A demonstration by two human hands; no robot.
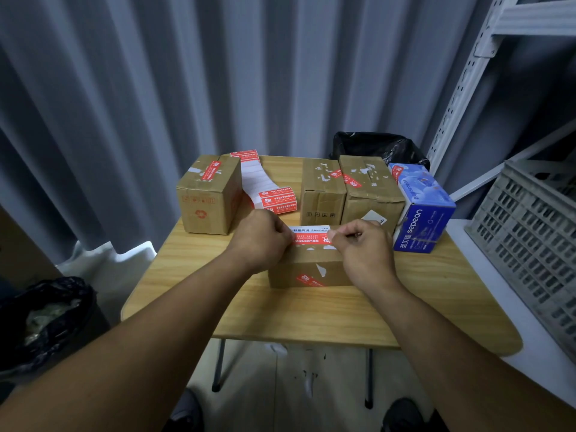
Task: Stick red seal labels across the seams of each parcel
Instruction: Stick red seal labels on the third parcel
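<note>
At frame centre, the left hand (260, 240) pinches one end of the red seal label (311, 239) with curled fingers; the right hand (364, 249) pinches the other, over the parcel (299, 261). Thin, limp and tacky, it probably handles best held taut by its ends.

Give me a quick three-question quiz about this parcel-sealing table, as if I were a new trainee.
1. True or false: the left hand and right hand both pinch one red seal label over the near brown cardboard box.
2. What colour is the printed carton at the right of the pale wooden table? A green, B blue, C yellow.
3. Fill in: the white strip of spare red labels lies beside the lone brown cardboard box on the table's ____ side.
Key: 1 true; 2 B; 3 left.
</note>
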